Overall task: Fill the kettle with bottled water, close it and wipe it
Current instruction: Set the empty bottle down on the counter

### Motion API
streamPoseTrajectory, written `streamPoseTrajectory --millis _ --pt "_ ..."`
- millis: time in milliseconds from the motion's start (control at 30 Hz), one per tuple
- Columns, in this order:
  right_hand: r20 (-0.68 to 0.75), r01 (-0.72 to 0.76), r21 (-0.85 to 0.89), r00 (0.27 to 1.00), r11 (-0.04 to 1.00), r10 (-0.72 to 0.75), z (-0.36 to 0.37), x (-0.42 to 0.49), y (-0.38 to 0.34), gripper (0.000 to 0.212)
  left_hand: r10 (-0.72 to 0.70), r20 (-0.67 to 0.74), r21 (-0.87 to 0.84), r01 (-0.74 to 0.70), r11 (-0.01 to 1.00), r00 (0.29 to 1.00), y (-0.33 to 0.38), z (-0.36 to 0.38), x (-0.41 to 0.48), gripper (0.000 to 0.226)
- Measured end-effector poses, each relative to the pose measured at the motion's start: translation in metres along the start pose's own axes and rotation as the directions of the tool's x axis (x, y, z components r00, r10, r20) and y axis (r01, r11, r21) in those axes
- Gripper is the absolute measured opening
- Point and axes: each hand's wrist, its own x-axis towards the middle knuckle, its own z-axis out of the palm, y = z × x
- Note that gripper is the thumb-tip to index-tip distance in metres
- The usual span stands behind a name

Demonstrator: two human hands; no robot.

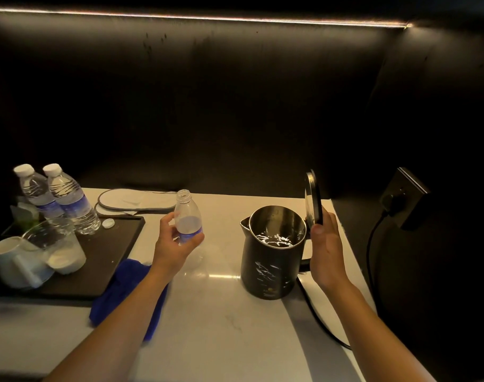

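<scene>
**Kettle open, water in, bottle drained**

Your black kettle (272,255) stands upright on the pale counter, its spout turned left and rippling water glinting inside the steel wall. Its hinged lid (313,198) is raised almost vertical at the right rim. The uncapped clear bottle (188,216) you hold sits upright to the kettle's left, apparently empty, blue label low on its body. Your blue cloth (125,290) lies crumpled on the counter nearer you, beside the bottle.
</scene>
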Motion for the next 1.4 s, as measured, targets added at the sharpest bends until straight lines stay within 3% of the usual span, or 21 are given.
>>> streamPoseTrajectory --millis 167,300,367,433,533,600,733,900,1067,1200,1300,1400 --pt "0.023 -0.013 0.022 1.000 1.000 0.013 0.001 0.001 0.002 0.069 0.006 -0.012 0.064 -0.005 0.998 1.000 0.003 -0.011 -0.013 0.099" --pt "0.067 -0.004 0.071 0.998 0.997 -0.001 -0.005 -0.001 -0.003 0.074 0.223 -0.313 0.056 -0.216 0.975 0.923 0.030 0.000 -0.054 0.076" --pt "0.103 -0.008 0.147 0.995 0.989 -0.007 -0.011 0.001 -0.010 0.075 0.336 -0.242 0.060 -0.331 0.942 0.910 0.047 0.020 -0.069 0.061" --pt "0.142 -0.009 0.192 0.990 0.981 -0.018 -0.017 0.007 -0.018 0.078 0.348 -0.016 0.070 -0.347 0.935 0.937 0.058 0.042 -0.069 0.055" --pt "0.220 0.026 0.128 0.974 0.991 -0.054 -0.026 0.020 -0.026 0.085 0.171 0.330 -0.003 -0.180 0.984 0.928 0.069 0.067 -0.060 0.062" --pt "0.290 0.067 0.072 0.953 0.995 -0.085 -0.029 0.027 -0.033 0.085 0.090 0.437 -0.098 -0.053 0.994 0.895 0.067 0.081 -0.057 0.068" --pt "0.428 0.117 -0.039 0.899 0.992 -0.089 -0.029 0.035 -0.041 0.082 0.048 0.435 -0.179 0.034 0.983 0.899 0.065 0.087 -0.055 0.080" --pt "0.546 0.232 -0.292 0.837 0.928 -0.038 -0.020 0.042 -0.036 0.087 0.032 0.433 -0.154 0.040 0.987 0.901 0.065 0.086 -0.053 0.076" --pt "0.542 0.264 -0.391 0.840 0.882 -0.011 -0.015 0.043 -0.035 0.091 0.036 0.444 -0.185 0.052 0.981 0.895 0.067 0.084 -0.053 0.056" --pt "0.545 0.369 -0.532 0.838 0.762 -0.026 -0.011 0.041 -0.033 0.085 0.037 0.462 -0.190 0.058 0.980 0.886 0.065 0.084 -0.052 0.061" --pt "0.534 0.368 -0.556 0.845 0.745 -0.019 -0.009 0.041 -0.031 0.087 0.003 0.487 -0.059 0.029 0.998 0.873 0.065 0.080 -0.054 0.078" --pt "0.543 0.353 -0.568 0.840 0.743 0.016 -0.011 0.044 -0.033 0.094 -0.055 0.392 0.187 -0.022 0.982 0.918 0.063 0.066 -0.065 0.087"
